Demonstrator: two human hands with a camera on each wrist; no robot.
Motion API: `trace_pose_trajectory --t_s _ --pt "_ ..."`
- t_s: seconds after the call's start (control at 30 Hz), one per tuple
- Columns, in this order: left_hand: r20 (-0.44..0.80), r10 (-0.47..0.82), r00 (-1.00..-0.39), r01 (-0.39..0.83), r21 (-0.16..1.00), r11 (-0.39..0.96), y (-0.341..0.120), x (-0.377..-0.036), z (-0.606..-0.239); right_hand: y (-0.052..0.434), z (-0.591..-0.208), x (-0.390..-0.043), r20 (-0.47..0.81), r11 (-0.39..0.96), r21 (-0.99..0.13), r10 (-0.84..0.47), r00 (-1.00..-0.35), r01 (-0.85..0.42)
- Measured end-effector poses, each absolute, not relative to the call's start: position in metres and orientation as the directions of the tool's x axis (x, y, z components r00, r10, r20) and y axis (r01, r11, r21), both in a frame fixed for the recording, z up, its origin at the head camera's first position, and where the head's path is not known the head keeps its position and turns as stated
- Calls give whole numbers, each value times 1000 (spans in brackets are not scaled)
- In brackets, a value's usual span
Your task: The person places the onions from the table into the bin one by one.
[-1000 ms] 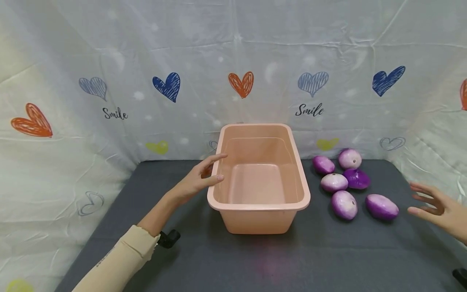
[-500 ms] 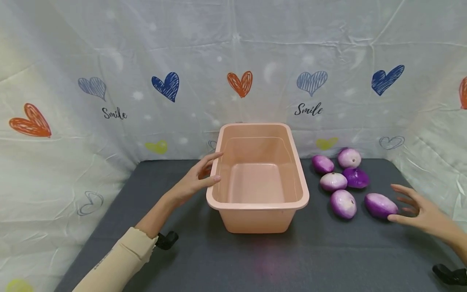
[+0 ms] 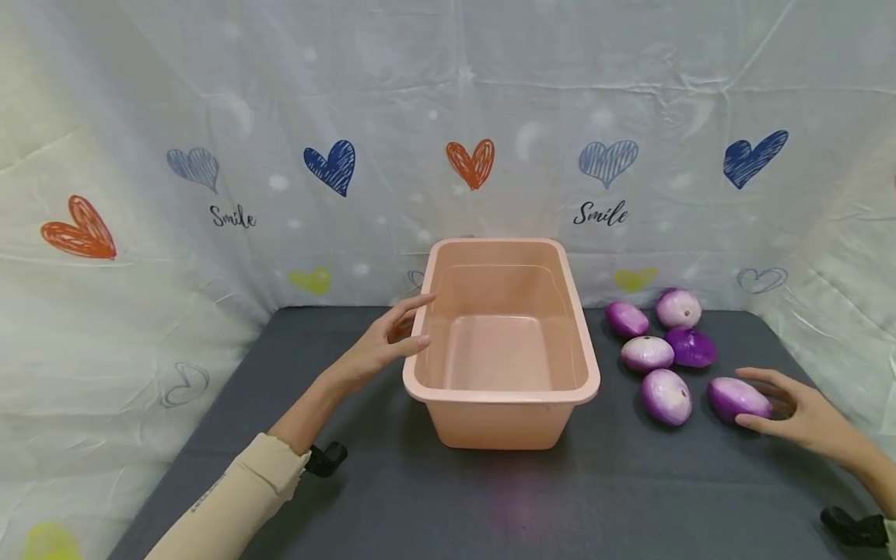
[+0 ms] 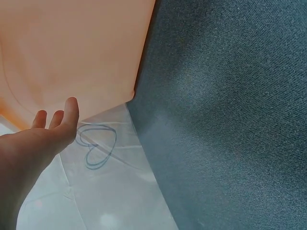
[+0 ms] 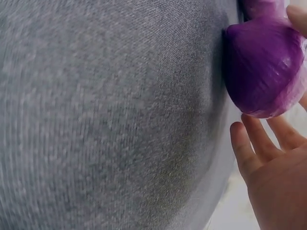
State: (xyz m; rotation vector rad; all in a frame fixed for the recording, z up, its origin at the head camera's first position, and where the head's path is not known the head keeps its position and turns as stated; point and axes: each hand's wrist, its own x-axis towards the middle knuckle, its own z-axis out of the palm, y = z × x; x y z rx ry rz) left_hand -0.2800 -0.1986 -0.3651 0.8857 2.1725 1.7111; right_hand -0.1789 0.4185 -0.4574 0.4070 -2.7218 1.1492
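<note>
A peach plastic basin stands in the middle of the dark table. At its left rim is my left hand, fingers extended and thumb apart, with the fingertips over the edge. On the right, my right hand is around the near right purple onion, thumb in front and fingers behind. In the right wrist view that onion lies between the thumb and the loosely spread fingers; firm contact cannot be made out. The left wrist view has the left hand beside the basin wall.
Several more peeled purple onions lie clustered between the basin and my right hand. A white curtain printed with hearts hangs along the back and sides of the dark tabletop.
My right hand has moved left from the table's right side until its thumb and fingers straddle the nearest onion. The left hand stays at the basin's rim. The head view shifts slightly.
</note>
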Motion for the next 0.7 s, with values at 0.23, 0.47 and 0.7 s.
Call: trace_pose_trajectory --t_s 0.23,0.47,0.7 --pt "162 577 -801 292 946 141 -199 -279 -364 416 -458 -182 282 635 -689 -208 -937 -349" --pt "159 580 -799 298 942 152 -199 -280 -366 418 -453 -180 304 646 -676 -194 -933 -354" --pt "162 557 -815 312 932 186 -199 -282 -364 418 -436 -182 289 610 -728 -140 -947 -313"
